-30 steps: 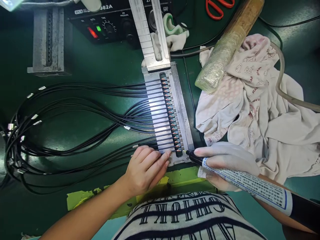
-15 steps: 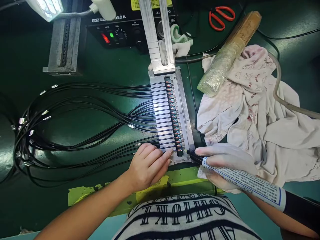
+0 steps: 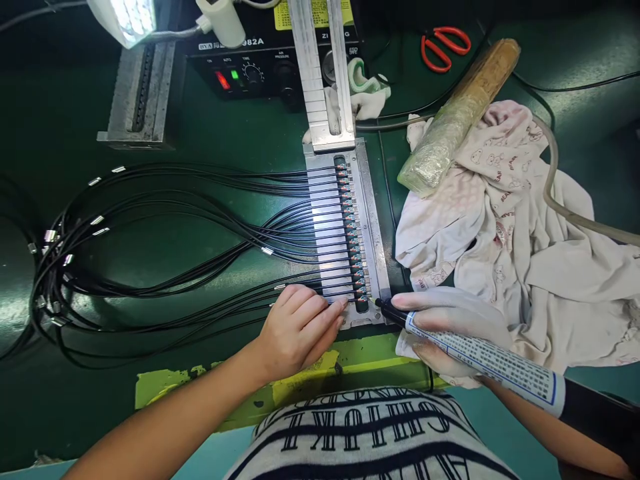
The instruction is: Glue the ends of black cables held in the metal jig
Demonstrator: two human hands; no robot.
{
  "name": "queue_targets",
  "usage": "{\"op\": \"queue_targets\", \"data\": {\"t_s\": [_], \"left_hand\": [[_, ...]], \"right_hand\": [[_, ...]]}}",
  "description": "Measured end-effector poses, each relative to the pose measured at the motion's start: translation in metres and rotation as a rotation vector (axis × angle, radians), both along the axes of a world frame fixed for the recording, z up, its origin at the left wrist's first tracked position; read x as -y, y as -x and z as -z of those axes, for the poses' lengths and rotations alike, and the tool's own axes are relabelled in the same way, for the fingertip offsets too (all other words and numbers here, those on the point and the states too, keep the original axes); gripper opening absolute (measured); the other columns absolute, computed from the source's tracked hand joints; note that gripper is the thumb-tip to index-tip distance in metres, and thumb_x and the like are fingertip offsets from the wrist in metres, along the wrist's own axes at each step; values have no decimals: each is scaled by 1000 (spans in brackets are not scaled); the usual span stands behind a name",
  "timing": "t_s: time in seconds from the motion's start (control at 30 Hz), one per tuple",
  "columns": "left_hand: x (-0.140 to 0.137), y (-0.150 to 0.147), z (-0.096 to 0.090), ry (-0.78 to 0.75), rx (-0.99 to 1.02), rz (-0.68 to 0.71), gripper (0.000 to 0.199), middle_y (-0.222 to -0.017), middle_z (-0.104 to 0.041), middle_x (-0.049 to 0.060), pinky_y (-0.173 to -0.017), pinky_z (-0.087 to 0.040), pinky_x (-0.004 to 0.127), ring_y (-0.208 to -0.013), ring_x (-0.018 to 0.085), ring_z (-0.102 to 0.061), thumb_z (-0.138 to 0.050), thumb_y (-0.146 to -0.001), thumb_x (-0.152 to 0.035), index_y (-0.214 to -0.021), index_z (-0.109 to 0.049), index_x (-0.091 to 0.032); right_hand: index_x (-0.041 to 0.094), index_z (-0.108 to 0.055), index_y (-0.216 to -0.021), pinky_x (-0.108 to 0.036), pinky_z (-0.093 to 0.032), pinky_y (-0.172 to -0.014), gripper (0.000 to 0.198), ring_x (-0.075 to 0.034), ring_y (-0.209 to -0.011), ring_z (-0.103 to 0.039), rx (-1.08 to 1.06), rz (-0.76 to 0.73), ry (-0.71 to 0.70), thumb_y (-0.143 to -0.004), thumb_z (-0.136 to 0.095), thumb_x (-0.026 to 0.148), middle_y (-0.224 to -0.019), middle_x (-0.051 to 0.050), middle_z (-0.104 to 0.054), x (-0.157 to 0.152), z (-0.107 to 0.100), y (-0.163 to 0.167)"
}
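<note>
My left hand (image 3: 300, 327) is bare and closed, its thumb and forefinger on the lowest black cable (image 3: 325, 302) by the lower edge of a metal fixture (image 3: 333, 257). Several black cables lie side by side across the fixture. Their ends, small connectors with coloured wires (image 3: 356, 238), sit over its dark slot. In a thin white glove, my right hand (image 3: 455, 320) is closed around a glue syringe (image 3: 490, 363) with a printed white label and a black end. The syringe's fine tip points at the lowest connector; whether it touches cannot be made out.
Loops of cable (image 3: 55, 267) lie at the left. Behind stand a dispenser box (image 3: 265, 73) with lit switches, a metal rail (image 3: 320, 80) and a lamp (image 3: 133, 20). At right are cloths (image 3: 525, 267), a wrapped roll (image 3: 455, 127), red-handled scissors (image 3: 445, 50) and a hose (image 3: 553, 180).
The view has shifted slightly, so the background sits a little further right at the top. Both hands and the syringe tip stay at the lowest connector.
</note>
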State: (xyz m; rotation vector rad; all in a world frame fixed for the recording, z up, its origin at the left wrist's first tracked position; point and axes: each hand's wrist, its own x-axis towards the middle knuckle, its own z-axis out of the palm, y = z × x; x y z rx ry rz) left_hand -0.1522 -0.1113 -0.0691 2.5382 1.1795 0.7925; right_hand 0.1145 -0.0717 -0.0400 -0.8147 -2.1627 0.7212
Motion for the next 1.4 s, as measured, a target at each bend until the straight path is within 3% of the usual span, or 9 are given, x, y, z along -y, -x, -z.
{"op": "queue_targets", "data": {"t_s": [0.6,0.97,1.4], "left_hand": [[0,1,3,17,42,23,26,-75,-64,8,-65,-42,35,-73,20,-51,-63,-86,-8,-112,-62,-5],[1,2,3,20,42,16,27,-76,-64,8,-64,-40,35,-72,20,-50,-63,-86,-9,-113,-61,-7],[0,1,3,24,33,16,26,-75,-65,8,-64,-40,35,-72,19,-50,-62,-87,-9,-113,-61,-7]], "right_hand": [[22,-62,-93,-28,-59,-80,15,-16,-89,-73,18,-4,14,-80,-69,20,-101,-7,-76,1,3,-1],[22,-61,-95,-29,-60,-71,16,-17,-82,-74,1,-52,-43,-80,-66,20,-98,-7,-77,-4,0,-3],[22,-62,-92,-28,-60,-69,17,-16,-81,-74,-4,-26,-12,-78,-71,19,-97,-7,-77,-2,0,-3]]}}
